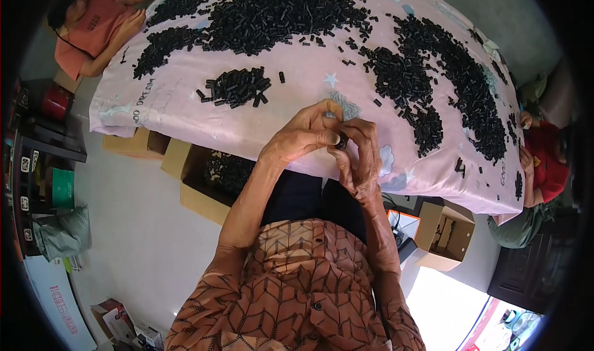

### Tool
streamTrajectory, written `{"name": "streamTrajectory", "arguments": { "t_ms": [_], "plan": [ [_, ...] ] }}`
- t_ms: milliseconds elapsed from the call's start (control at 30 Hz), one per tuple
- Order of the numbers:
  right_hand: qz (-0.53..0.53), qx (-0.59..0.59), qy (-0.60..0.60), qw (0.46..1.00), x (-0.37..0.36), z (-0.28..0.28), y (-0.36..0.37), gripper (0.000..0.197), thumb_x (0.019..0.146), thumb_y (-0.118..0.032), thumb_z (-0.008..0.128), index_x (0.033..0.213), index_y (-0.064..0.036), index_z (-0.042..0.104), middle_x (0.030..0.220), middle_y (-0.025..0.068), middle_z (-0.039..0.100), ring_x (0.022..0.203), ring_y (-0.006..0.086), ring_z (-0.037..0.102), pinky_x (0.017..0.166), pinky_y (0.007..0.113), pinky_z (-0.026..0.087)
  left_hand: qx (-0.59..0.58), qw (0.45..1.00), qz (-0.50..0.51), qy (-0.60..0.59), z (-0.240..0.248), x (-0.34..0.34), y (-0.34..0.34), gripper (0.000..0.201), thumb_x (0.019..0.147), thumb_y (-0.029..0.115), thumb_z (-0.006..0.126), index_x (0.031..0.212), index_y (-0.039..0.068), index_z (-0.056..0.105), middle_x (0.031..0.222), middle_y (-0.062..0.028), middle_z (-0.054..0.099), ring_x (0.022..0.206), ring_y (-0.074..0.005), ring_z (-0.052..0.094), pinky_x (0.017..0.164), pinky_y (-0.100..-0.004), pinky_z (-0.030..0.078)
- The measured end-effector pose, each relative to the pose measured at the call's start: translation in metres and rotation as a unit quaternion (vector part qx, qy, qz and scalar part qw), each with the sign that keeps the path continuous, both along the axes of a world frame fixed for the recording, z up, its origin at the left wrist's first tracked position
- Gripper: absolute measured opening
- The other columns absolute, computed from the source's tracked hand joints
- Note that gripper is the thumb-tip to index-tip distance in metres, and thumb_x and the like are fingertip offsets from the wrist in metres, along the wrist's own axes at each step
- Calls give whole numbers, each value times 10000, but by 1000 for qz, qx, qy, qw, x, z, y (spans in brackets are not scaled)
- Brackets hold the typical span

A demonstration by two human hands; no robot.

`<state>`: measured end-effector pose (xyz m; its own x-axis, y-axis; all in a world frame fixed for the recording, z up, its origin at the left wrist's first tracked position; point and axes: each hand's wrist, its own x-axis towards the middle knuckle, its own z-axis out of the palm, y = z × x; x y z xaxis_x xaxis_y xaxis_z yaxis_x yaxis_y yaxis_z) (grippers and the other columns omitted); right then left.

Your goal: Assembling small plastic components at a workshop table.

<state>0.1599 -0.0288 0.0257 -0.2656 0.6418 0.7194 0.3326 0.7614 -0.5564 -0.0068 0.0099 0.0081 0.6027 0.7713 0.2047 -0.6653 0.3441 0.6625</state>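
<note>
My left hand (303,133) and my right hand (362,159) meet above the near edge of the cloth-covered table. Both have their fingers closed around a small black piece (342,142), mostly hidden between the fingertips; it resembles the short black cylinders on the table. Just beyond my hands lies a small heap of thin silvery metal bits (345,106), too fine to name. To the left of it sits a small pile of black cylinders (238,86), with a few lying loose at its side.
Larger heaps of black cylinders (284,13) cover the far side and right (402,72) of the pink cloth (179,112). Co-workers sit at the left (93,26) and right (546,162). Cardboard boxes (201,177) holding black pieces and another box (442,233) stand below the table.
</note>
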Motion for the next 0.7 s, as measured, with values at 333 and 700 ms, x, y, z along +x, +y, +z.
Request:
{"name": "streamTrajectory", "arguments": {
  "t_ms": [333, 700],
  "plan": [
    [-15, 6, 24, 1000, -3, 0, -1, 359, 778, -38, 718, 1084, 32, 544, 1054, 183, 544, 929, 333, 553, 787, 389, 483, -24, 999, 14, 35, 7, 1, -6, 352, 885, 77, 662, 1171, 19, 465, 906, -24, 563, 782, -87, 571, 668, -191, 474],
    [-10, 15, 17, 1000, 0, -4, 3, 321, 766, 11, 693, 1042, 54, 534, 1000, 193, 548, 874, 338, 551, 748, 398, 479, -25, 997, 13, 70, 8, 1, -5, 333, 895, 163, 680, 1148, 37, 506, 925, -5, 554, 764, -65, 539, 672, -179, 466]
  ]
}}
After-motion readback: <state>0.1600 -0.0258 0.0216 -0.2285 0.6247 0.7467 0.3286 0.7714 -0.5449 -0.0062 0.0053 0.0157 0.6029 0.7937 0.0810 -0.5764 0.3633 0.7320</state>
